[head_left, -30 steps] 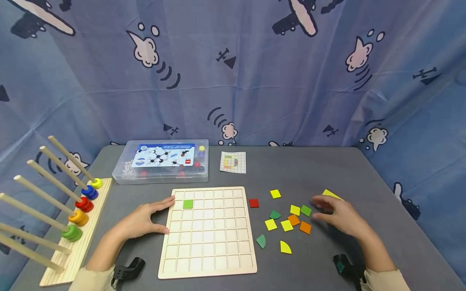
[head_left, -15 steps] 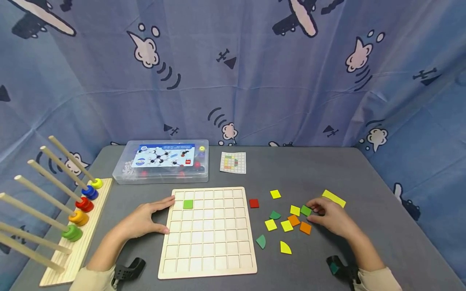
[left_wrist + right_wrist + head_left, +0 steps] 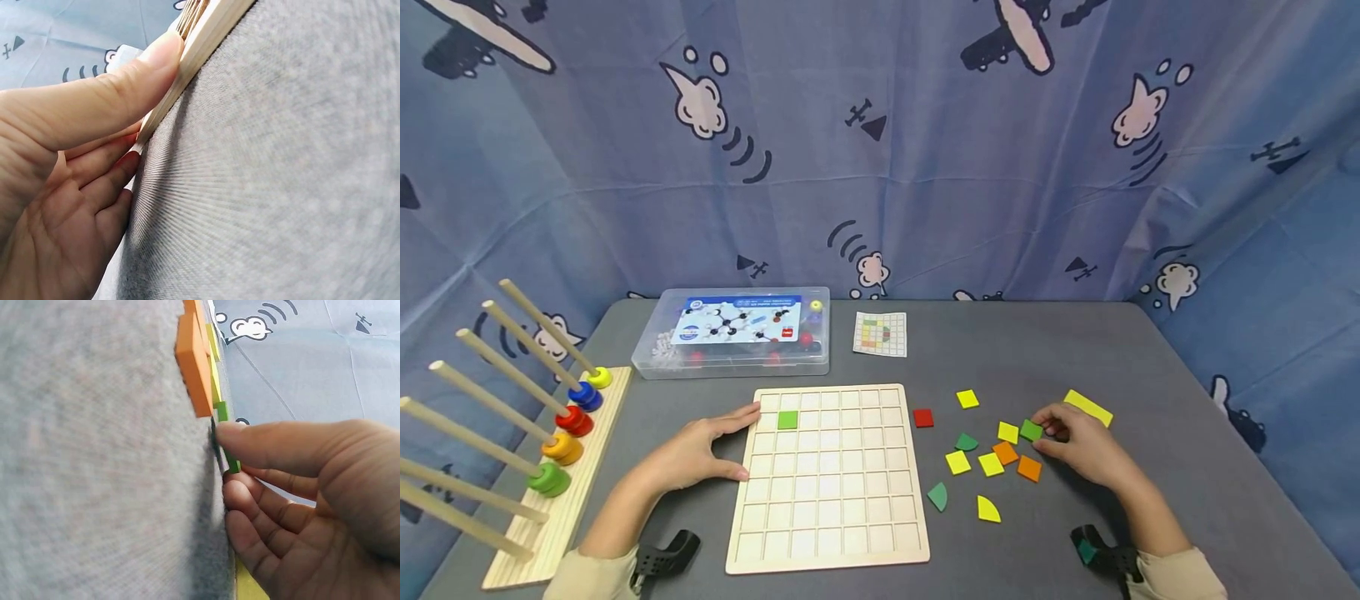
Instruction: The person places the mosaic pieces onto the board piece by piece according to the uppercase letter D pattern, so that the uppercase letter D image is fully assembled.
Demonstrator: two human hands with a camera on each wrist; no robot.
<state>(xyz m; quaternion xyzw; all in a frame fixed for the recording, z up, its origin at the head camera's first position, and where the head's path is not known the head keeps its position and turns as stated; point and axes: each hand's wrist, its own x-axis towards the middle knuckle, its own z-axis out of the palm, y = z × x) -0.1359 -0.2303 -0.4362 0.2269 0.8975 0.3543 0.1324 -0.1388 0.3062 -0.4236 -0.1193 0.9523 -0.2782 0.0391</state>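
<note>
My left hand (image 3: 698, 454) rests against the left edge of a pale wooden grid board (image 3: 829, 479), thumb and fingertips spread along it. In the left wrist view the thumb (image 3: 119, 100) presses the board's side, fingers relaxed. One green square tile (image 3: 787, 420) sits in a cell near the board's upper left. Right of the board, my right hand (image 3: 1086, 447) pinches another green square tile (image 3: 1031, 430) at its right side. In the right wrist view the thumb (image 3: 269, 445) lies over that tile (image 3: 222, 415), which is tilted slightly up, with the other fingers curled behind.
Orange squares (image 3: 1029, 469), yellow squares (image 3: 968, 400), a red square (image 3: 923, 418) and rounded green and yellow pieces lie between board and right hand. A yellow strip (image 3: 1088, 407) lies behind that hand. A pattern card (image 3: 880, 335), plastic box (image 3: 808, 367) and peg stand (image 3: 613, 392) stand around.
My right hand has moved left from beside the yellow strip to the green square tile and now pinches it. My left hand stays at the board's edge.
</note>
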